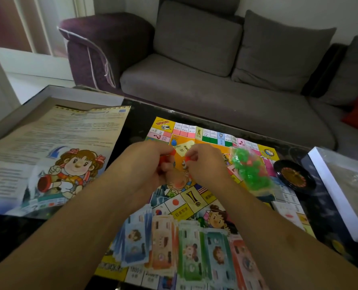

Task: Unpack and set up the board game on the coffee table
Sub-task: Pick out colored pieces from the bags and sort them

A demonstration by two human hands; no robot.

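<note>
Head view: game board lies flat mid-surface, long axis running from near edge to far-right corner. Left hand and right hand over board centre, fingers curled, each pinching a small red piece. Banknote stacks in a row along near edge.

Board mid-table, rule sheet left, spinner right, sofa behind.

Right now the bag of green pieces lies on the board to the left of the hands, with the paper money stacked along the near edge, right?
Not quite: the head view shows the bag of green pieces right of both hands, on the board. The paper money is along the near edge.
</note>
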